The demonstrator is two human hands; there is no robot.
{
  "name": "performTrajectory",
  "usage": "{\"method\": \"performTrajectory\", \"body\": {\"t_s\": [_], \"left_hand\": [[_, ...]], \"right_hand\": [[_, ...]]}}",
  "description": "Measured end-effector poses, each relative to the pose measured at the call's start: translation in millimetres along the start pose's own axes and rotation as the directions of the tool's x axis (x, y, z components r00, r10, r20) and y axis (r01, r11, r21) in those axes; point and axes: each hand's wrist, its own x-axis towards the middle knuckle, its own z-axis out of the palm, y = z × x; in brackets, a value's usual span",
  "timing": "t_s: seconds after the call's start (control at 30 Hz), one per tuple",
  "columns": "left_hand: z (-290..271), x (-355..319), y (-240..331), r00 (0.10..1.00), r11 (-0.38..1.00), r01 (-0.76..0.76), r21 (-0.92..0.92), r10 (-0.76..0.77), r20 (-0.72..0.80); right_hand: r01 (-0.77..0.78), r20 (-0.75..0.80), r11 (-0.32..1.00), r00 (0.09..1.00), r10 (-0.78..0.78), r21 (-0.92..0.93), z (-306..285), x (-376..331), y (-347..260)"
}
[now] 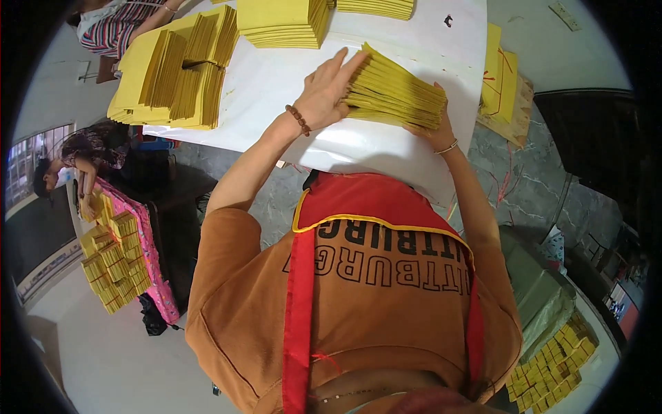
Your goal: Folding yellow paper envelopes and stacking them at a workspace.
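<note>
A thick stack of yellow paper sheets (396, 88) stands at the front of the white-covered table, its layered edges fanned slightly apart toward me. My left hand (325, 90), with a brown bead bracelet at the wrist, presses against the stack's left end, fingers extended along it. At the right end my right hand (436, 124) wraps round the lower corner; most of its fingers are hidden behind the paper. Between them, the two hands clasp the stack from both sides.
More yellow paper piles (172, 76) fill the table's left side, and another neat stack (283, 24) sits at the back. Yellow bundles (114, 262) cover a pink-clothed table at left, where another person (89, 155) works. Tied bundles (555, 366) lie at lower right.
</note>
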Motion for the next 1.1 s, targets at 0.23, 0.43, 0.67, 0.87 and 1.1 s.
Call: {"method": "performTrajectory", "body": {"t_s": [0.23,0.43,0.67,0.87,1.1], "left_hand": [[4,-8,-43,0.996,0.789,0.087,-0.608,-0.082,0.037],[69,1,-66,0.997,0.857,0.082,-0.510,-0.073,0.038],[75,46,-74,0.994,0.738,0.105,-0.667,-0.052,0.099],[58,60,-74,0.961,0.795,0.198,-0.573,-0.044,0.272],[101,51,-91,0.998,0.987,-0.046,-0.151,0.053,0.043]], "right_hand": [[-0.023,0.013,0.999,1.000,0.023,-0.027,-3,4,2],[-0.191,-0.011,0.968,0.981,0.196,0.163,-17,16,-16],[-0.339,0.045,0.916,0.940,0.337,0.213,-31,24,-16],[-0.255,-0.007,0.901,0.962,0.275,0.351,-27,29,-13],[-0.001,-0.058,0.995,0.998,-0.005,-0.104,-9,27,18]]}}
